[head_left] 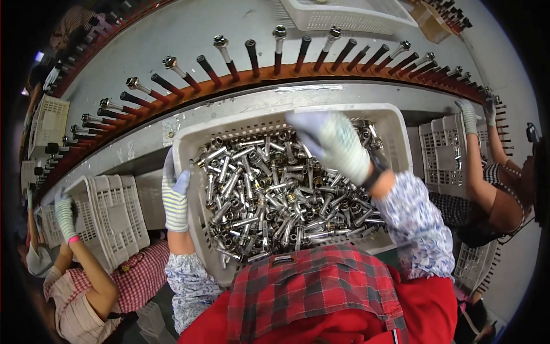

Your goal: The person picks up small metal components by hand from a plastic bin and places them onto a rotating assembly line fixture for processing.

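Observation:
A white plastic basket point(404, 149) stands in front of me, filled with many shiny metal tube fittings point(275, 195) lying loose in a heap. My left hand point(175, 203), in a striped glove with grey-blue fingertips, grips the basket's left rim, thumb apart from the fingers. Over the basket's far right part is my right hand point(338, 143), in a matching glove with a dark band at the wrist. Motion smears its fingers near the far rim, and whether they hold anything cannot be made out.
Beyond the basket, a curved orange-brown rail point(246, 82) carries a row of upright dark-and-red pegs, some topped with metal fittings. Another white basket point(349, 17) lies on the far grey surface. People work on both sides, beside white baskets at left point(117, 212) and right point(441, 149).

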`<state>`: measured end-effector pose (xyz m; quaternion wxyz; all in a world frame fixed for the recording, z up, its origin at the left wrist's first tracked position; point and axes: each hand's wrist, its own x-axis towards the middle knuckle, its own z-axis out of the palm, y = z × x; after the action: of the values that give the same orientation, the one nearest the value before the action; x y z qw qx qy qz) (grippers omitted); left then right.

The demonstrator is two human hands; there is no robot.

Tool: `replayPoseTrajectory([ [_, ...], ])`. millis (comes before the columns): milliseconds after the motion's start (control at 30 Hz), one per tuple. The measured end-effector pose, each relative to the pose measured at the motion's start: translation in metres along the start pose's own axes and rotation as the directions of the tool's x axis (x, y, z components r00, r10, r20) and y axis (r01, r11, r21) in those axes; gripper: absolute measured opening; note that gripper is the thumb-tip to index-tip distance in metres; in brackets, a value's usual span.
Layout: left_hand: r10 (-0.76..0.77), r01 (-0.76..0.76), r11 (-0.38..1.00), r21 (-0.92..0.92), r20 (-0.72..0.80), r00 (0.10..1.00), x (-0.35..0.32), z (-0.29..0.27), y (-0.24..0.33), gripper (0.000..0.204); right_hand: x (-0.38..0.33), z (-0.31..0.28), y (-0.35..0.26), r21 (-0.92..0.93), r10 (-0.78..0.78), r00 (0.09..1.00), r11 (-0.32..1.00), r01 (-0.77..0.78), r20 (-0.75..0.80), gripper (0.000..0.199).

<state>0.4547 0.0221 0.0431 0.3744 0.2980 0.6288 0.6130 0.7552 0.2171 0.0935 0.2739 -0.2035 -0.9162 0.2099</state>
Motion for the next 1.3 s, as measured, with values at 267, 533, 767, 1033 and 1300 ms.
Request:
replayPoseTrajectory([
  [267,0.183,-0.18,0.982,-0.05,0.063,0.981,-0.026,0.16,-0.008,0.062,-0.158,-0.004,0.051,-0.229,0.115,0.873,0.973,-0.005,0.473,0.028],
  [533,0.285,-0.825,0.203,0.528,0.774,0.565,-0.073,0.193,0.033,0.035,-0.129,0.027,0.032,-0.517,0.504,0.497,0.847,-0.124,0.706,0.025],
  [767,-0.293,-0.83,-0.003,0.557,0.793,0.533,-0.096,0.201,0.005,0.015,-0.143,0.004,0.024,-0.528,0.502,0.502,0.843,-0.102,0.705,0.026],
  [1033,-0.34,-0.749,-0.01,0.662,0.703,0.625,-0.091,0.234,0.006,0.022,-0.186,-0.055,0.05,-0.241,0.216,0.635,0.969,-0.048,0.741,0.043],
  [1300,-0.454,-0.673,0.004,0.74,0.601,0.658,-0.078,0.259,0.021,0.03,-0.212,-0.104,0.043,0.108,-0.011,0.67,0.989,-0.102,0.743,0.057],
])
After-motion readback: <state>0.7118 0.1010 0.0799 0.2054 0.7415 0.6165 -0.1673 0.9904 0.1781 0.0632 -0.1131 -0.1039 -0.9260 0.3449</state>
